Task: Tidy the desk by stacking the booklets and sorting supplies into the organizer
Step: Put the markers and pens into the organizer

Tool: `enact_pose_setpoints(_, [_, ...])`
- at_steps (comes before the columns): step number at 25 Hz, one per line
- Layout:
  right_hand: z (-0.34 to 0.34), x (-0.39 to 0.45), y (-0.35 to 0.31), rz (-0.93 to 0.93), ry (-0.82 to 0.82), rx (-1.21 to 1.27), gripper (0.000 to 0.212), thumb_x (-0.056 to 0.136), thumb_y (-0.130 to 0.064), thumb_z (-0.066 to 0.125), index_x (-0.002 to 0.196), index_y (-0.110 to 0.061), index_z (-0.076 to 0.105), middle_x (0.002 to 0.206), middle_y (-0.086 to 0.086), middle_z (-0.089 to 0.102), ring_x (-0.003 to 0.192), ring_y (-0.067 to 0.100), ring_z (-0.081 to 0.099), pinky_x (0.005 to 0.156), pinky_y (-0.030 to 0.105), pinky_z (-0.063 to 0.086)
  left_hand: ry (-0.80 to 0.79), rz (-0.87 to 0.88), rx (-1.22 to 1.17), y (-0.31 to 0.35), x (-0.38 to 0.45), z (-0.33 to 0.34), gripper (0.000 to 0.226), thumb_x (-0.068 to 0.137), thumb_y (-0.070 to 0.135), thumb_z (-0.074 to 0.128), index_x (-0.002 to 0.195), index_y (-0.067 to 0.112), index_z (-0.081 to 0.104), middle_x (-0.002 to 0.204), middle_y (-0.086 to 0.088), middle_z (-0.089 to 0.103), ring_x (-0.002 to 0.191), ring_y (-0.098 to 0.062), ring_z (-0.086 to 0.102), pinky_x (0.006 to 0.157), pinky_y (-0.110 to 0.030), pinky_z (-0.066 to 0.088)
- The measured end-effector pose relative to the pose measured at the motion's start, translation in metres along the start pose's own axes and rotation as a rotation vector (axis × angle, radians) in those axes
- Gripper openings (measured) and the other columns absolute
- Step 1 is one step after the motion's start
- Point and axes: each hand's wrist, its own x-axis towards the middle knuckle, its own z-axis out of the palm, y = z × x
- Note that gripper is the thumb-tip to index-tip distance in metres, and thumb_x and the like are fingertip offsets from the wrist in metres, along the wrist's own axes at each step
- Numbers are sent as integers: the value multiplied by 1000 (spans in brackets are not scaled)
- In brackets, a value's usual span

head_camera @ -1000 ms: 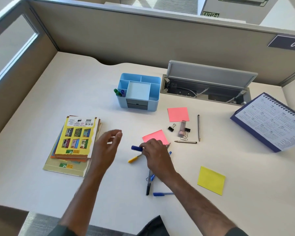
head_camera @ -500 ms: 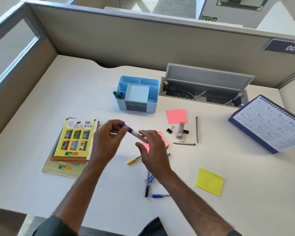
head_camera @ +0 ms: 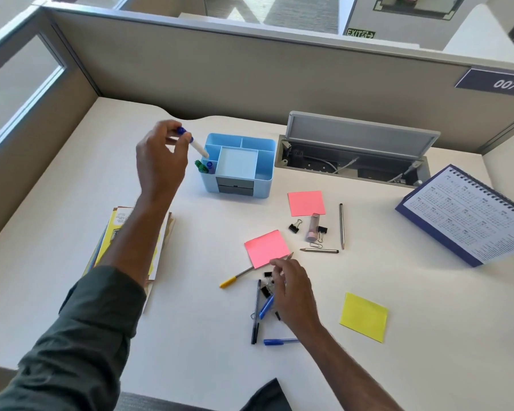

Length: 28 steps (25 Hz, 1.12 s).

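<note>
Over the left edge of the organizer (head_camera: 237,164), a pale blue plastic box with squared compartments and a grey drawer front, the left hand (head_camera: 161,157) pinches a marker (head_camera: 193,143) between thumb and fingertips; the marker is a slim white cylinder with a blue cap, tilted, its lower end at the rim of the front-left compartment, where a green cap and a blue cap already stick up. Below that forearm lies the stack of booklets (head_camera: 122,235), flat glossy covers in yellow and tan, partly hidden by the dark sleeve. Nearer the body, the right hand (head_camera: 291,287) hovers with fingers loosely curled over a scatter of pens (head_camera: 255,312) and small black binder clips (head_camera: 266,290); whether it grips any of them cannot be told. Just beyond its fingertips sits a square pink sticky pad (head_camera: 267,248), with a yellow-capped pen (head_camera: 235,278) running under its corner. Further off lie a second pink pad (head_camera: 306,203), a pinkish tube (head_camera: 313,226), two metal pencils (head_camera: 341,226) and more clips. Right of the wrist is a yellow pad (head_camera: 364,317). All rest on the smooth white desk (head_camera: 72,173).
</note>
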Motion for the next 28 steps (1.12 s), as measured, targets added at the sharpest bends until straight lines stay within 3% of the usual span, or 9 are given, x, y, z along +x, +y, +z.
enact_pose_setpoints(6, [-16,-6,32,95,44,-18,28,99,-25,39,116,-22,61,106,-8,59,98,15,56,88,43,48,-155,-58,229,-28,9,36,23,92,37,58,105,22,69,101,7,75,88,-18,69,78,-38,58])
enact_pose_setpoints(12, [-18,-20,46,113,-7,-90,26,98,-15,45,116,-23,62,103,-5,59,93,19,57,84,37,47,-297,-76,455,-41,-5,55,28,99,27,54,118,16,71,126,-9,68,116,-33,56,92,-43,47])
enact_pose_setpoints(19, [-15,-36,54,75,-143,-229,24,96,-12,51,113,-24,63,104,-4,59,95,19,56,82,36,45,-349,-51,506,-41,-13,59,34,98,20,41,106,11,73,117,-13,70,109,-38,54,83,-44,46])
enact_pose_setpoints(28, [-22,-50,63,77,-139,-258,24,96,-12,51,114,-21,64,104,-4,60,94,18,55,80,31,41,-357,-6,478,-32,-26,49,34,100,9,38,123,9,63,133,-9,64,120,-40,50,89,-49,45])
